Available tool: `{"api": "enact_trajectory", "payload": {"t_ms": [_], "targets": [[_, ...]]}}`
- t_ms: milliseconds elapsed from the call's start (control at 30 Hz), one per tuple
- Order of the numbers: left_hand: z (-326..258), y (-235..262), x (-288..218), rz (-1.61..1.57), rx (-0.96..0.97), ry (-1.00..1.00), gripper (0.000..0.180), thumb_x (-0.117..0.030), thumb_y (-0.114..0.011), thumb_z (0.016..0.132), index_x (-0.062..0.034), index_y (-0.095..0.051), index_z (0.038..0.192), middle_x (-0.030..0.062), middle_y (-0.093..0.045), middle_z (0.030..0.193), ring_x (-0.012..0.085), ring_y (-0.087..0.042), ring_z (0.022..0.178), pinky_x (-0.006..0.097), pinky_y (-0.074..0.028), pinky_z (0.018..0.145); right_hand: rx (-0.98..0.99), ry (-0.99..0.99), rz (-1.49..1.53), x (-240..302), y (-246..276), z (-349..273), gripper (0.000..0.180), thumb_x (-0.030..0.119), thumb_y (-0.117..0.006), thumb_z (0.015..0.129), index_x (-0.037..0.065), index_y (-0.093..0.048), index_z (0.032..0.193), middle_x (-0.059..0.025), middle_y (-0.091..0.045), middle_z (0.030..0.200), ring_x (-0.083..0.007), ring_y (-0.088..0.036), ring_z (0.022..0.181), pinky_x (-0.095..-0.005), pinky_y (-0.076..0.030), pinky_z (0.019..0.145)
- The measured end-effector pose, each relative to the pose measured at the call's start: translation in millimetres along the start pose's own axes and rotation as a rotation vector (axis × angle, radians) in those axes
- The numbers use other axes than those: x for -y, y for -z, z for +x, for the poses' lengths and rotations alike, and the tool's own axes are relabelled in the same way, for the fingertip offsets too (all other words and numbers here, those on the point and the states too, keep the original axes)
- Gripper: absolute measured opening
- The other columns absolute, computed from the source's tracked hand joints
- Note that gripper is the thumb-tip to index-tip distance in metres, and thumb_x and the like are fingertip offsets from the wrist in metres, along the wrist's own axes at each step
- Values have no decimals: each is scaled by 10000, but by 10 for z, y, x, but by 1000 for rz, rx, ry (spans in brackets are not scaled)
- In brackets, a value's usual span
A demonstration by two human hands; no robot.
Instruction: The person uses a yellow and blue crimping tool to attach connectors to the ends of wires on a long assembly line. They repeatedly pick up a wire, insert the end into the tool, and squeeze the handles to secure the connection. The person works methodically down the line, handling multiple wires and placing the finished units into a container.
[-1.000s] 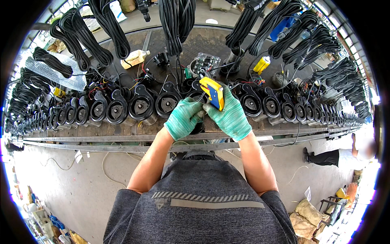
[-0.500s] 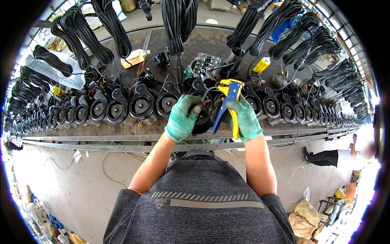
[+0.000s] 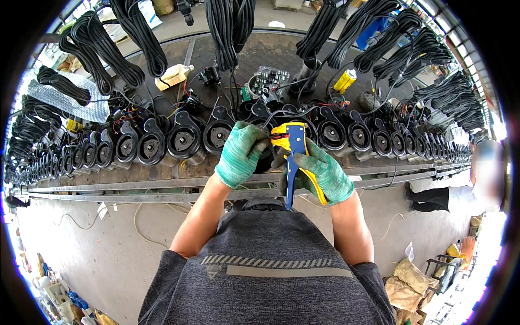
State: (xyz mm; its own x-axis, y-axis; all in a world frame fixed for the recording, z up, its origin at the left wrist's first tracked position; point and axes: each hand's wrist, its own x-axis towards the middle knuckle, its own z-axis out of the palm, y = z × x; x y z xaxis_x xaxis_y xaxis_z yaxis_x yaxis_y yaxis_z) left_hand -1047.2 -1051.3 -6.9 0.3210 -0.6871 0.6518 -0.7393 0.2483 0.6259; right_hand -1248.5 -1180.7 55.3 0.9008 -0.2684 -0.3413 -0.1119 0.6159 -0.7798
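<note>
Blue-and-yellow pliers (image 3: 296,149), streaked green gloves (image 3: 238,154), grey-striped charcoal shirt (image 3: 265,295), black cables (image 3: 221,38), yellow can (image 3: 345,80)

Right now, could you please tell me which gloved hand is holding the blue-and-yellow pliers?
The right hand holds the pliers by the handles; the left hand, beside their yellow head, grips neither.

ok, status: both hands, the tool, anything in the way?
Right hand: holding blue-and-yellow wire stripper, handles apart. Left hand: pinching red wire at stripper's head. Black round housings crowd close around both hands.
</note>
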Motion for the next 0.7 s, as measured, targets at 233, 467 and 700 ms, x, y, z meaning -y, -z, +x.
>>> {"api": "enact_trajectory", "payload": {"t_ms": [233,467,700], "targets": [[30,23,-23,87,84,-45,200,-41,-728,843,-29,-636,1019,129,-640,981,373,-585,942,449,-497,844,-42,13,18,38,-87,-19,513,172,-685,972,49,-517,1441,-75,-669,1105,-204,-687,908,-362,-608,766],[108,124,-73,152,174,-126,221,-21,-733,814,-30,-638,1014,142,-635,979,387,-591,960,467,-504,851,-95,54,-141,-7,-32,-8,502,264,-687,982,76,-533,1421,-100,-688,996,-196,-700,776,-315,-589,647],[154,28,22,23,83,-40,206,2,-722,841,-23,-638,1028,141,-644,979,363,-612,927,441,-514,836,-80,193,-20,-90,-50,79,501,268,-661,975,73,-512,1411,-103,-681,1020,-212,-693,841,-360,-587,744]]}}
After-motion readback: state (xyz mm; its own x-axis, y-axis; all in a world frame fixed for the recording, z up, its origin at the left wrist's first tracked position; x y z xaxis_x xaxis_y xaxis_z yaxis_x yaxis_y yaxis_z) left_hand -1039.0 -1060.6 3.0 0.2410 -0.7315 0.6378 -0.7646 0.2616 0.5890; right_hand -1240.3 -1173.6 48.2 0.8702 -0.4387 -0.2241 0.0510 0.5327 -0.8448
